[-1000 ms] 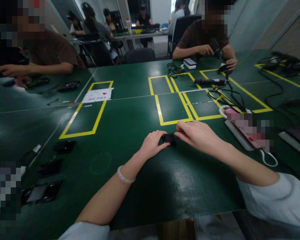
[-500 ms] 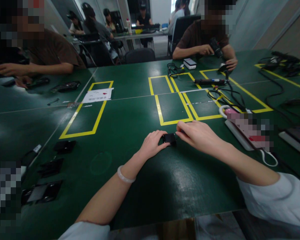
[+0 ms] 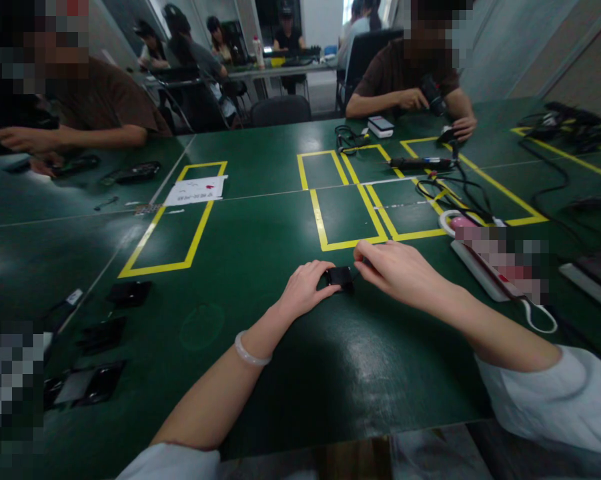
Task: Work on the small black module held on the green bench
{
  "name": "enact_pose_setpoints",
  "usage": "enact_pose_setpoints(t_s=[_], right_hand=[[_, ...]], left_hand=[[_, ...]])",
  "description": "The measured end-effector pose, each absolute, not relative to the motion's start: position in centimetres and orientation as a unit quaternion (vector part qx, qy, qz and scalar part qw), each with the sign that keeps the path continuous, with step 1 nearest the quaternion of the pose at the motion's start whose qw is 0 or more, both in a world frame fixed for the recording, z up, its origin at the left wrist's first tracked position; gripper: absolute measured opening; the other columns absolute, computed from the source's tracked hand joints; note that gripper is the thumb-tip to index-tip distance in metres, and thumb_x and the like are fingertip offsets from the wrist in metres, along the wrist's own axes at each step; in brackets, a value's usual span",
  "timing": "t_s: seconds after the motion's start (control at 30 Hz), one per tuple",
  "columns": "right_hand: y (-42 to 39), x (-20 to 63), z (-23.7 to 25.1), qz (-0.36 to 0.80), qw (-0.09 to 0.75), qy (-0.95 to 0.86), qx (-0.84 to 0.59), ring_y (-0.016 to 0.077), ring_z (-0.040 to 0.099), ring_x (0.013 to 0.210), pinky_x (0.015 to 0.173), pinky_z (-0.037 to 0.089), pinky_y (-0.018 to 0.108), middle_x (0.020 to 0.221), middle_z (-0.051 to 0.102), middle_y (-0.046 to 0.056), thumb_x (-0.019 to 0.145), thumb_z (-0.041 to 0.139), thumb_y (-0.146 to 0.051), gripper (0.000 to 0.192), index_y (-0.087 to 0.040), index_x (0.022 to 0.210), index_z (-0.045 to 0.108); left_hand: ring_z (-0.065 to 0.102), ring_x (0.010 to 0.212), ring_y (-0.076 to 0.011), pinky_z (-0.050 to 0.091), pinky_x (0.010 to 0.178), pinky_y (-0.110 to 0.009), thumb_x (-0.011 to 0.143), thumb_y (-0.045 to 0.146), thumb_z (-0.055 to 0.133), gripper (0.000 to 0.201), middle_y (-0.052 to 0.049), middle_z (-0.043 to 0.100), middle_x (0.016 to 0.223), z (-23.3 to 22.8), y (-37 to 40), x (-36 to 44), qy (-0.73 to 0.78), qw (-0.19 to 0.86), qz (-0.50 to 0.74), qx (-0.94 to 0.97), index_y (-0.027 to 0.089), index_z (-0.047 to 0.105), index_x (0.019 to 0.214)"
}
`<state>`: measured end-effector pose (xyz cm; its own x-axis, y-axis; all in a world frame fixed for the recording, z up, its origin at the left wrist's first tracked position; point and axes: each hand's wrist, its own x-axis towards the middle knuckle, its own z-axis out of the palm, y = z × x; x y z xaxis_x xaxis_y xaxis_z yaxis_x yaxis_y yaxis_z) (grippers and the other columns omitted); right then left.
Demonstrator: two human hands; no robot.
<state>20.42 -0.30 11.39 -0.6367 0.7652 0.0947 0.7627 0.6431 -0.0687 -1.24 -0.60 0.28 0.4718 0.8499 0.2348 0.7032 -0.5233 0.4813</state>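
A small black box-shaped part (image 3: 340,277) rests on the green table (image 3: 260,240). My left hand (image 3: 307,288) grips its left end between thumb and fingers. Just right of the part, my right hand (image 3: 387,267) is closed in a pinch beside its right end. Something thin and dark shows at those right fingertips, too small to name. On the far left lie several more black pieces, among them a black block (image 3: 129,292) and a dark flat piece (image 3: 103,333).
Yellow tape rectangles (image 3: 355,243) mark the table. At right lie a phone-like slab with a white strap (image 3: 483,273), dark cables (image 3: 480,190) and a black pen-shaped tool (image 3: 420,164). A paper sheet (image 3: 196,191) lies left. Across the table, a co-worker's hand (image 3: 414,100) holds a dark tool.
My right hand has shifted very slightly to the right, away from the black part. My left hand and the part stay in place.
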Motion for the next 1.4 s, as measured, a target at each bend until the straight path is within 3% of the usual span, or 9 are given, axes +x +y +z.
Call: enact_pose_setpoints(t_s=[0.33,0.57,1.4], right_hand=[[-0.37,20.45,11.43,0.017,0.067,-0.902,-0.426,0.0189,0.062,0.071,0.058,0.029,0.027,0.080,0.066,0.003,0.092,0.039,-0.028,0.015,-0.020,0.100,0.048],[-0.34,20.45,11.46,0.011,0.042,-0.902,-0.429,0.0191,0.061,0.069,0.061,0.030,0.028,0.079,0.068,0.003,0.095,0.037,-0.034,0.019,-0.020,0.093,0.050],[-0.57,20.75,11.56,-0.012,0.029,-0.906,-0.423,0.0187,0.061,0.066,0.058,0.027,0.028,0.077,0.067,0.003,0.094,0.038,-0.030,0.015,-0.020,0.093,0.049]], left_hand=[[0.057,0.100,-0.0227,0.045,0.087,-0.036,0.088,0.046,0.054,0.038,-0.006,0.060,0.109,0.13,-0.56,-1.27,0.461,0.160,0.230,0.842,0.022,0.051,0.117],[0.057,0.099,-0.0225,0.045,0.086,-0.036,0.089,0.047,0.054,0.039,-0.006,0.060,0.108,0.31,-0.67,-1.27,0.460,0.161,0.228,0.843,0.021,0.051,0.117],[0.057,0.100,-0.0227,0.045,0.087,-0.037,0.088,0.048,0.054,0.039,-0.006,0.061,0.109,0.30,-0.79,-1.12,0.463,0.165,0.233,0.839,0.021,0.052,0.117]])
